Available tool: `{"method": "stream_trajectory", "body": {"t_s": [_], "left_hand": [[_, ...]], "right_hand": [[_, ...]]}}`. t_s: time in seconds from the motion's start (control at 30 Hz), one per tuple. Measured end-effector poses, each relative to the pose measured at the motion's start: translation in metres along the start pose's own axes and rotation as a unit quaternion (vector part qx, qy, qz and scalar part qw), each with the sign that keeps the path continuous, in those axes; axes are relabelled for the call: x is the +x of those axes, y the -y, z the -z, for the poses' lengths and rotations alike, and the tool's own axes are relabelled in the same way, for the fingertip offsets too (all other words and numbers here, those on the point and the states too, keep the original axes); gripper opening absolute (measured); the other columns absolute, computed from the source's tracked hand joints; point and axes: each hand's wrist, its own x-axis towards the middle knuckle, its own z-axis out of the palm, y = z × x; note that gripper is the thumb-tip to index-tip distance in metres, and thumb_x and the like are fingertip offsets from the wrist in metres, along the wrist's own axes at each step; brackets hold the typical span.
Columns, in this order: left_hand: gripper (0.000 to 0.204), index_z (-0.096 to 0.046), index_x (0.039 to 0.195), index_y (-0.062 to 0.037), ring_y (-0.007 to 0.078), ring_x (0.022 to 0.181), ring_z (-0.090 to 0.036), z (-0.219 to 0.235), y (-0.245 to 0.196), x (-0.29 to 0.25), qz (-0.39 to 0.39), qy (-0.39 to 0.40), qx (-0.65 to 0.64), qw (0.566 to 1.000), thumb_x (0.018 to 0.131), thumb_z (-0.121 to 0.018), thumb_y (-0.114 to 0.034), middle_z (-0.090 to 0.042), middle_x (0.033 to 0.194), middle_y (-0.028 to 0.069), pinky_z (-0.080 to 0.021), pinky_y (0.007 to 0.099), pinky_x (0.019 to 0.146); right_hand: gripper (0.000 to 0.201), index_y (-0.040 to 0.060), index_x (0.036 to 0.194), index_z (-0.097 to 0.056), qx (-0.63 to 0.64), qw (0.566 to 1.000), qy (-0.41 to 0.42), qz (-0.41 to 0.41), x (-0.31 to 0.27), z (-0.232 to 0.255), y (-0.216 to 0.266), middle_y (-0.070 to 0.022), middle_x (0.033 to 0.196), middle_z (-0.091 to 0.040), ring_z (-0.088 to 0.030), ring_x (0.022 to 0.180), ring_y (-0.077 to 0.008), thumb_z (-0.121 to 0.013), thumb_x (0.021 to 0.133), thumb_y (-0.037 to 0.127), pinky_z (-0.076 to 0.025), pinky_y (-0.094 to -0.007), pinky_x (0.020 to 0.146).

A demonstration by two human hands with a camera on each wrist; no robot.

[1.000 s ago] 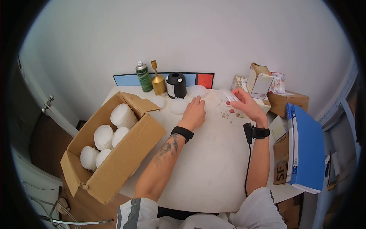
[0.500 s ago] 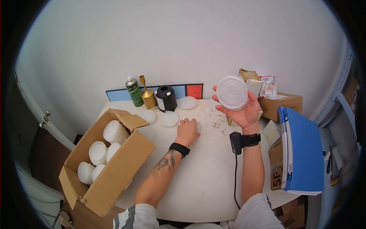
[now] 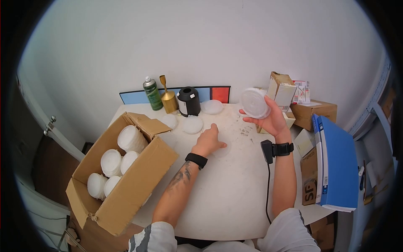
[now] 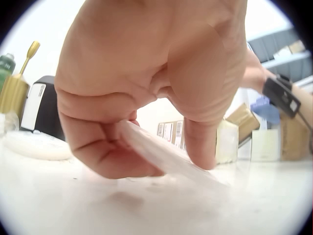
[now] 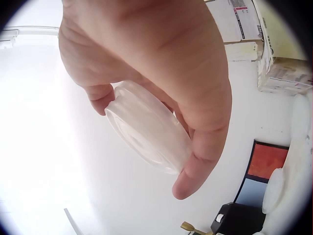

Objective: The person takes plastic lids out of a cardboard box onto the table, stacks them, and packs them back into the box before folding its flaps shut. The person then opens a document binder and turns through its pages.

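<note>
My left hand (image 3: 206, 142) is low over the middle of the table. In the left wrist view its fingers and thumb pinch a translucent plastic lid (image 4: 164, 155), tilted with its lower edge close to the tabletop. Raised on the right, my right hand (image 3: 273, 119) grips a short stack of round translucent lids (image 5: 144, 129) by the rim, between thumb and fingers. The top lid's ringed face (image 3: 254, 103) shows in the head view. More lids lie on the table: one flat lid (image 3: 192, 124) near the left hand, another lid (image 3: 212, 106) farther back.
An open cardboard box (image 3: 138, 185) on the left holds several stacks of white round containers (image 3: 111, 163). Along the back stand a green spray can (image 3: 153, 93), a gold candlestick (image 3: 169, 101) and a black canister (image 3: 188, 102). Small boxes (image 3: 282, 90) and blue binders (image 3: 338, 164) line the right.
The right hand has lifted its lids and turned their face toward the head camera, then tilted them slightly away. The left hand has come nearer the body, onto a lid on the table.
</note>
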Motion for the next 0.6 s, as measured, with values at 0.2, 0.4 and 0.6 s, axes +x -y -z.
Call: {"method": "stream_trajectory", "body": {"t_s": [0.2, 0.4, 0.6], "left_hand": [[0.029, -0.052, 0.124, -0.0032, 0.0157, 0.094, -0.07, 0.025, -0.011, 0.008, -0.133, -0.007, -0.62, 0.773, 0.103, -0.069, -0.014, -0.074, 0.107, 0.0078, -0.056, 0.0312, 0.082], [0.027, -0.053, 0.128, -0.0027, 0.0133, 0.105, -0.064, 0.006, -0.017, 0.03, -0.215, -0.237, -0.567, 0.759, 0.107, -0.063, -0.016, -0.066, 0.117, 0.0082, -0.053, 0.029, 0.091], [0.034, -0.06, 0.136, -0.0006, 0.0154, 0.103, -0.064, 0.013, -0.008, 0.023, -0.152, -0.213, -0.61, 0.748, 0.106, -0.063, -0.017, -0.066, 0.115, 0.0079, -0.053, 0.0301, 0.092]], "right_hand": [[0.061, 0.0064, 0.153, -0.047, -0.086, 0.995, -0.037, -0.045, 0.005, 0.009, -0.009, -0.0169, 0.145, -0.059, -0.066, 0.124, -0.0369, -0.049, 0.109, 0.049, -0.061, -0.0491, 0.095], [0.06, 0.0123, 0.156, -0.045, -0.01, 0.988, 0.029, -0.151, 0.02, -0.016, -0.049, -0.0106, 0.151, -0.056, -0.062, 0.13, -0.0295, -0.047, 0.11, 0.05, -0.059, -0.0523, 0.096], [0.062, 0.0117, 0.159, -0.04, -0.013, 0.975, 0.047, -0.217, 0.032, -0.024, -0.081, -0.011, 0.153, -0.053, -0.058, 0.137, -0.0314, -0.041, 0.112, 0.052, -0.056, -0.0581, 0.103]]}}
